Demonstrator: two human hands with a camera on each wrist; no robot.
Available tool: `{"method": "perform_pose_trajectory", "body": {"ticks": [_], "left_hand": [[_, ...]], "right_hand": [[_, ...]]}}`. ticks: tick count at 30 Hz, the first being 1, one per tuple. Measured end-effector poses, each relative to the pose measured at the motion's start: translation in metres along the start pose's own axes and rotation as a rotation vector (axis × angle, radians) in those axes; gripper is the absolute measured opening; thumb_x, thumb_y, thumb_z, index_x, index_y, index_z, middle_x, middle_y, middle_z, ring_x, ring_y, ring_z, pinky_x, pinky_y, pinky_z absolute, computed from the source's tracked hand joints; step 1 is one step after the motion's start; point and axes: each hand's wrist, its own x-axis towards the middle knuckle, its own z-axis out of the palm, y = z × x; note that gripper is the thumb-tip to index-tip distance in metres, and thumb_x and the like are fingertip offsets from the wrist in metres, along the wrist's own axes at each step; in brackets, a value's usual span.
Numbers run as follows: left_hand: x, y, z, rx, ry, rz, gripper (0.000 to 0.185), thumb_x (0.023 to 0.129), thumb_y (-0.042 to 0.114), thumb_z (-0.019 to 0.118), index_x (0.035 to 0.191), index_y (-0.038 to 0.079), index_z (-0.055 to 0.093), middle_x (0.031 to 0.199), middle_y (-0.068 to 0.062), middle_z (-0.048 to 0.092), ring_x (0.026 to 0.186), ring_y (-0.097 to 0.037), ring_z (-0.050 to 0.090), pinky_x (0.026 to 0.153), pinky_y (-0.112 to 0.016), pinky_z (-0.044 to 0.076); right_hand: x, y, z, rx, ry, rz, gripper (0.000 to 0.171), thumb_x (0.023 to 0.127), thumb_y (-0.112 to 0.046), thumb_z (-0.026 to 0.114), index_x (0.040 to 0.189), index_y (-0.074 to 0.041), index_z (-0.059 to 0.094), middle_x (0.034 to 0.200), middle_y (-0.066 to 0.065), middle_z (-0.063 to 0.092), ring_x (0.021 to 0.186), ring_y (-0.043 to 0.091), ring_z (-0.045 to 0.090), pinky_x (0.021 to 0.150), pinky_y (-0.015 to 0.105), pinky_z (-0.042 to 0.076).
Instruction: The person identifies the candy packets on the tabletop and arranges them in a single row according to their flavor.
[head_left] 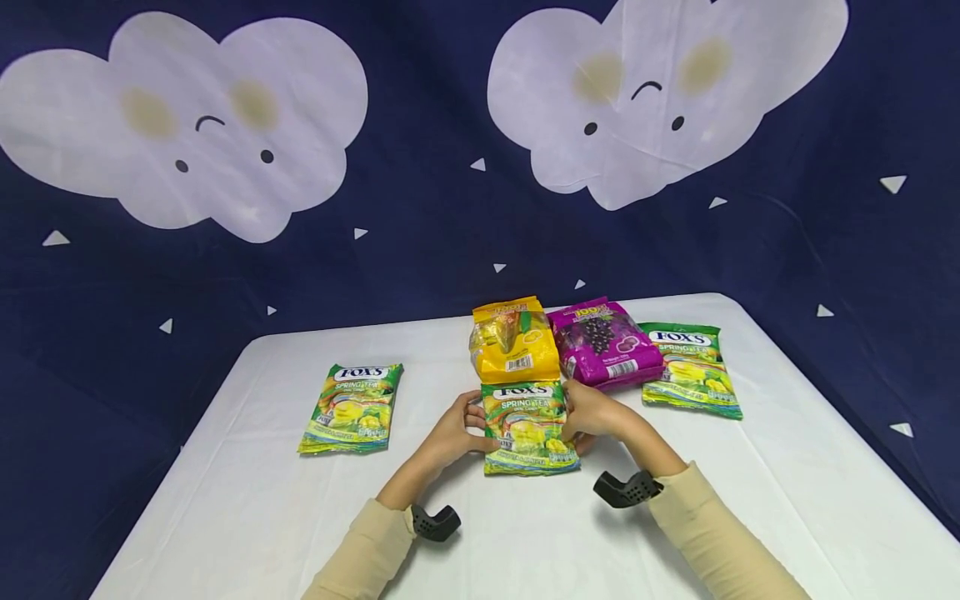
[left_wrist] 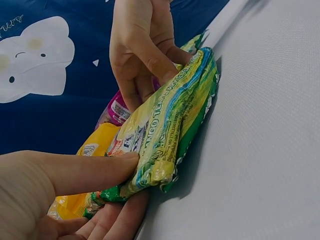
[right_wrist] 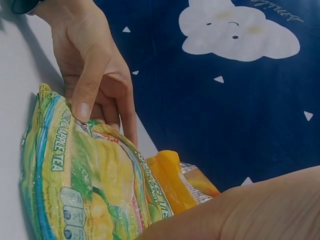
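Lying at the table's left is a green candy bag. At near centre both hands hold the green tea bag: the left hand pinches its left edge and the right hand its right. The left wrist view alone shows the thumb on top and fingers beneath. Behind lie a yellow bag, a purple bag and another green bag.
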Motion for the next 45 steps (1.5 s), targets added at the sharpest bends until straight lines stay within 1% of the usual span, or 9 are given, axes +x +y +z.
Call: {"method": "perform_pose_trajectory", "body": {"ticks": [6,12,17,21,25,30,37,41,45], "left_hand": [[-0.002,0.000,0.000,0.004,-0.008,0.012,0.091,0.071,-0.001,0.083,0.145,-0.002,0.030,0.105,-0.009,0.053,0.093,-0.021,0.052,0.076,-0.030,0.047],[-0.002,0.001,-0.002,-0.012,-0.019,0.007,0.091,0.072,0.000,0.082,0.146,0.000,0.029,0.104,-0.009,0.053,0.093,-0.020,0.052,0.070,-0.028,0.048],[-0.003,0.002,-0.001,-0.008,-0.033,0.026,0.092,0.072,0.000,0.082,0.146,0.001,0.028,0.105,-0.011,0.053,0.093,-0.021,0.054,0.069,-0.028,0.048],[-0.006,0.002,-0.002,-0.007,-0.030,0.033,0.093,0.072,-0.002,0.082,0.147,0.003,0.029,0.104,-0.011,0.053,0.091,-0.021,0.056,0.068,-0.029,0.048],[-0.008,0.002,-0.004,-0.025,-0.016,0.039,0.094,0.071,-0.004,0.082,0.148,0.006,0.030,0.104,-0.012,0.053,0.089,-0.020,0.057,0.066,-0.030,0.050],[-0.013,0.003,-0.009,-0.092,-0.027,0.056,0.095,0.071,-0.008,0.079,0.149,0.008,0.027,0.104,-0.014,0.062,0.089,-0.026,0.064,0.070,-0.033,0.054],[-0.029,0.013,-0.017,-0.109,-0.029,0.061,0.092,0.073,-0.011,0.074,0.150,0.003,0.025,0.101,-0.018,0.065,0.085,-0.025,0.066,0.067,-0.030,0.053],[-0.038,0.021,-0.021,-0.128,-0.032,0.069,0.091,0.073,-0.014,0.072,0.149,0.001,0.025,0.102,-0.022,0.064,0.083,-0.026,0.066,0.067,-0.031,0.054],[-0.036,0.013,-0.025,-0.163,-0.024,0.089,0.092,0.072,-0.016,0.072,0.149,0.003,0.026,0.100,-0.019,0.065,0.078,-0.020,0.063,0.065,-0.030,0.054]], "right_hand": [[-0.001,-0.001,0.001,0.022,-0.010,0.000,0.087,0.068,0.013,0.070,0.141,0.012,0.023,0.094,0.021,0.049,0.063,0.027,0.062,0.053,0.036,0.057],[-0.003,-0.001,0.002,0.029,-0.012,-0.001,0.090,0.067,0.014,0.070,0.140,0.011,0.019,0.094,0.021,0.046,0.059,0.027,0.062,0.051,0.037,0.056],[-0.005,0.002,0.004,0.054,-0.003,-0.022,0.094,0.067,0.014,0.070,0.142,0.011,0.013,0.092,0.021,0.046,0.056,0.027,0.061,0.050,0.037,0.056],[-0.007,0.010,0.006,0.116,0.009,-0.068,0.097,0.068,0.014,0.071,0.144,0.010,0.012,0.092,0.020,0.047,0.057,0.026,0.060,0.051,0.038,0.056],[-0.008,0.017,0.009,0.190,0.021,-0.114,0.098,0.067,0.013,0.071,0.145,0.007,0.013,0.098,0.020,0.045,0.064,0.025,0.060,0.053,0.040,0.057],[-0.008,0.020,0.012,0.276,0.033,-0.159,0.097,0.069,0.012,0.071,0.147,0.002,0.014,0.104,0.020,0.046,0.071,0.025,0.061,0.056,0.043,0.057],[-0.013,0.022,0.018,0.361,0.004,-0.217,0.097,0.071,0.008,0.072,0.147,-0.001,0.013,0.112,0.023,0.050,0.071,0.026,0.063,0.059,0.044,0.057],[-0.012,0.026,0.022,0.410,-0.009,-0.228,0.096,0.072,0.006,0.071,0.148,-0.004,0.013,0.104,0.020,0.059,0.069,0.024,0.063,0.061,0.045,0.057],[-0.010,0.029,0.027,0.436,-0.013,-0.252,0.095,0.074,0.005,0.071,0.148,-0.007,0.013,0.097,0.015,0.061,0.068,0.022,0.061,0.062,0.045,0.057]]}}
